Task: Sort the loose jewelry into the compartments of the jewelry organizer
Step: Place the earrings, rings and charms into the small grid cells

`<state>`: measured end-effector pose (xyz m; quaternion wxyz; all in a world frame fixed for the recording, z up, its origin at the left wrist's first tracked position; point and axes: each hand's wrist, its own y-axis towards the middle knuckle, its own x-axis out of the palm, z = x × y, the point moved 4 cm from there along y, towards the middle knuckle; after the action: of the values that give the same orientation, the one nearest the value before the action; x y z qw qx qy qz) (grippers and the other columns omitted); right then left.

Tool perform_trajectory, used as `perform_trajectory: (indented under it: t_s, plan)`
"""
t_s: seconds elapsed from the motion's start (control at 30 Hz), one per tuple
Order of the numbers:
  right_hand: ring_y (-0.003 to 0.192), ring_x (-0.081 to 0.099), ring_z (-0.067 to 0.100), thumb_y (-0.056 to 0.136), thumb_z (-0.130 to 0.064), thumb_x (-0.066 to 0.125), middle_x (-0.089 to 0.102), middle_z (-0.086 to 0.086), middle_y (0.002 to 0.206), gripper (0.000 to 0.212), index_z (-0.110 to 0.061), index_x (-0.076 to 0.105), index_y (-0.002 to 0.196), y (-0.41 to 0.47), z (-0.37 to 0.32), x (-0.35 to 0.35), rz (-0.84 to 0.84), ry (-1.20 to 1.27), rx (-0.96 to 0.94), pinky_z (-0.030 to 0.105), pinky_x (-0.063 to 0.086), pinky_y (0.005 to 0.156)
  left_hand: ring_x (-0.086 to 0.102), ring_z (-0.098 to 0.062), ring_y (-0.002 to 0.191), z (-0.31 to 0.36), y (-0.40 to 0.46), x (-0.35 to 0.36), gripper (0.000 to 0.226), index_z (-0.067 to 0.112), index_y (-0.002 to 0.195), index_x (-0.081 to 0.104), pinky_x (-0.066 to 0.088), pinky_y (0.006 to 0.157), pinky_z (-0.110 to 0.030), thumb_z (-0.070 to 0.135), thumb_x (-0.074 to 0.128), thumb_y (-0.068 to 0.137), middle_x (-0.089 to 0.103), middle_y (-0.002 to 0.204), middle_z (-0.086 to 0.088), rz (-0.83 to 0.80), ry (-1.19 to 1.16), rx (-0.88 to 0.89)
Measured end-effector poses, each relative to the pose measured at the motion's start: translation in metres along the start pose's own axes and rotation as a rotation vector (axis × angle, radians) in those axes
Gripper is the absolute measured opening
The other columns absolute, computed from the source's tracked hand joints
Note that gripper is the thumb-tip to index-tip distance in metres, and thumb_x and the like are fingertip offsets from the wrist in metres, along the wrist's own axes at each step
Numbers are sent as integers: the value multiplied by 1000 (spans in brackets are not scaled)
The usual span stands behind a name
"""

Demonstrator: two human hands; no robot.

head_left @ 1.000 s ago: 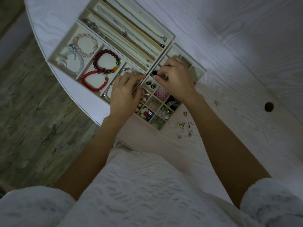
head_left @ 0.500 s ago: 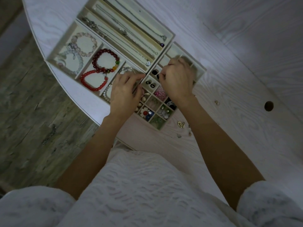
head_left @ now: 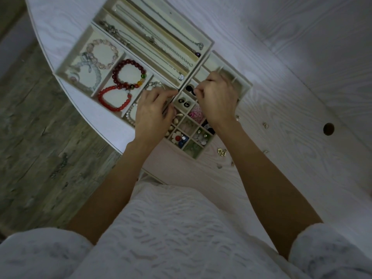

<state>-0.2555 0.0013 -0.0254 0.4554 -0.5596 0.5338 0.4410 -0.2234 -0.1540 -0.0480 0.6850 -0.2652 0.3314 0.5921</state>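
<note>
Now | right hand (head_left: 218, 99) pinching black earring (head_left: 190, 89) over jewelry organizer (head_left: 244, 85) | left hand (head_left: 153, 113) curled, grip unclear

dim, bluish light with no clear source leaves the tabletop (head_left: 281, 57) flat and grey, shadows soft, no glare, fine detail grainy and slightly smeared, and the wide lens bends straight edges toward the corners.

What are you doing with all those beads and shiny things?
A person is sorting jewelry into a tray organizer on the table. The right hand pinches a small dark piece over a small compartment; the left hand rests on the organizer. A few loose gold pieces wait on the table.
</note>
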Motion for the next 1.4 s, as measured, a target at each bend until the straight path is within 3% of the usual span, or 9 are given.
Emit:
perform_trajectory:
  t_s: [0.23,0.5,0.67,0.8,0.87,0.97,1.07,1.27,1.4]
  plan:
    - [83,58,18,89,-12,53,64,7,96,21,-8,74,87,2,-2,4,1,-4,5,25,38,63,52,-27,99,0,0,0,35,12,116,64,36,84,-28,18,47,86,63,107,-10,2,-13,10]
    - [91,57,18,94,-22,53,63,5,101,24,-11,73,97,1,2,3,-22,35,-19,26,40,72,51,-26,100,0,0,1,35,12,116,64,36,84,-27,18,47,86,63,107,-10,5,-5,16]
    - [88,57,19,86,-22,66,63,6,93,13,-12,73,87,-17,4,-13,92,141,19,24,39,70,51,-26,100,-1,0,-1,36,13,116,64,38,84,-32,21,46,87,63,109,-9,-10,8,34]
    - [82,56,19,84,-16,66,64,5,87,8,-11,71,88,-69,33,-33,208,237,93,31,43,75,50,-30,101,1,-1,-4,38,13,121,62,40,84,-36,22,49,87,62,111,-11,-58,45,78]
    - [86,56,25,84,-12,65,64,9,92,11,-10,71,93,-101,65,-33,203,192,212,33,44,76,50,-33,102,2,-2,-4,36,12,123,61,41,86,-40,17,54,88,61,111,-13,-72,75,86]
    - [105,50,30,87,-12,62,58,14,112,22,-9,67,108,-139,120,-21,86,210,505,24,34,82,51,-37,103,4,-4,-5,37,12,124,61,43,90,-44,16,56,88,60,113,-15,-72,143,80]
    - [107,48,34,85,-11,62,52,18,118,32,-9,63,116,-146,150,-15,67,284,610,28,34,88,50,-37,102,15,-4,-3,40,10,122,62,42,89,-44,24,47,88,60,115,-15,-78,252,125]
    - [111,42,31,86,-11,60,47,17,121,38,-8,57,123,-119,123,-2,-41,348,462,32,39,89,54,-30,96,63,-18,30,43,10,113,64,43,83,-38,41,55,85,62,106,-11,-193,204,325]
    - [97,49,31,82,-11,64,54,16,107,24,-6,63,106,-104,103,0,36,255,373,38,46,78,55,-30,94,83,-25,56,42,11,107,66,45,81,-38,43,55,81,62,101,-9,-257,261,385]
